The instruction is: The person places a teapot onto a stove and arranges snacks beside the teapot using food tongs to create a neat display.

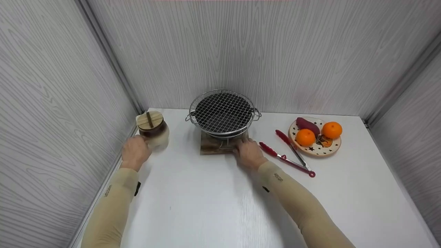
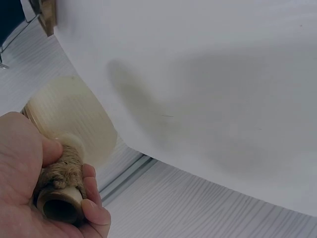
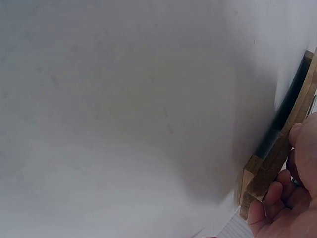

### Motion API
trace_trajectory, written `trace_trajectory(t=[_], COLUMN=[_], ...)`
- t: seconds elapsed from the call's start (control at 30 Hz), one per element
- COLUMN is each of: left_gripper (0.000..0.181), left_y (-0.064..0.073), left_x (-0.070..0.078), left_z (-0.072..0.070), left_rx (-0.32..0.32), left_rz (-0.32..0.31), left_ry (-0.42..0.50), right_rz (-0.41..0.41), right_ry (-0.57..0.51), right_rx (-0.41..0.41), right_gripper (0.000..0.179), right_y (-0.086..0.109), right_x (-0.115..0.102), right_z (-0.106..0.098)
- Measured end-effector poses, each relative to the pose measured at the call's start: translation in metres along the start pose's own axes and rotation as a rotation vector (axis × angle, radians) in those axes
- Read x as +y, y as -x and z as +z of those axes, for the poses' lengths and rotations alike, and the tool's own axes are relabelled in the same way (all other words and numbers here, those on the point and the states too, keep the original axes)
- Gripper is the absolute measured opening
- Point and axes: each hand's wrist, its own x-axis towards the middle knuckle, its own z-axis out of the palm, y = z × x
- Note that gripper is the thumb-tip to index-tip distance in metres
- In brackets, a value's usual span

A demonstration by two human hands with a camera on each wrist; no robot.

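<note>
My left hand (image 1: 135,150) is at the left edge of the table, gripping the twine-wrapped side handle (image 2: 69,166) of a small brown-and-cream pot (image 1: 159,137). A round wooden lid (image 1: 155,119) with a dark crossbar tops the pot. In the left wrist view the fingers and thumb curl around the handle's hollow end. At the back centre, a tabletop grill with a round wire mesh (image 1: 222,115) stands on a wooden base (image 1: 211,147). My right hand (image 1: 250,152) holds this base by its right front corner, with bent fingers and thumb along its edge in the right wrist view.
Red-tipped tongs (image 1: 296,166) lie spread on the table right of my right hand. Behind them sits a star-patterned plate (image 1: 330,151) with two oranges (image 1: 305,138) and a purple sweet potato (image 1: 307,125). Grey wood-grain walls (image 1: 224,51) enclose the table at the back and sides.
</note>
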Motion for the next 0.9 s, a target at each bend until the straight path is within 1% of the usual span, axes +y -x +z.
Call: trace_trajectory(t=[0.13, 0.23, 0.4, 0.5, 0.67, 0.9], left_gripper=[0.034, 0.036, 0.038, 0.04, 0.043, 0.04], left_y=[-0.003, -0.006, -0.012, -0.014, -0.016, -0.016], left_x=[0.005, 0.01, 0.019, 0.022, 0.029, 0.039], left_z=[-0.006, -0.013, -0.026, -0.033, -0.044, -0.058], left_rx=[0.002, 0.004, -0.006, -0.019, -0.033, -0.033], left_rz=[0.021, 0.035, 0.05, 0.04, 0.036, 0.041], left_ry=[-0.036, -0.052, -0.033, -0.023, -0.025, -0.017], right_rz=[-0.043, -0.062, -0.038, -0.013, 0.01, -0.003], right_ry=[-0.012, -0.004, 0.02, 0.013, 0.006, 0.042], right_rx=[0.062, 0.078, 0.035, 0.007, -0.002, -0.002], right_gripper=[0.031, 0.03, 0.034, 0.035, 0.035, 0.037], right_y=[0.003, 0.004, 0.002, 0.0, 0.0, 0.0], right_x=[-0.003, -0.004, -0.003, -0.004, -0.004, -0.002], right_z=[-0.002, -0.004, -0.006, -0.006, -0.005, 0.0])
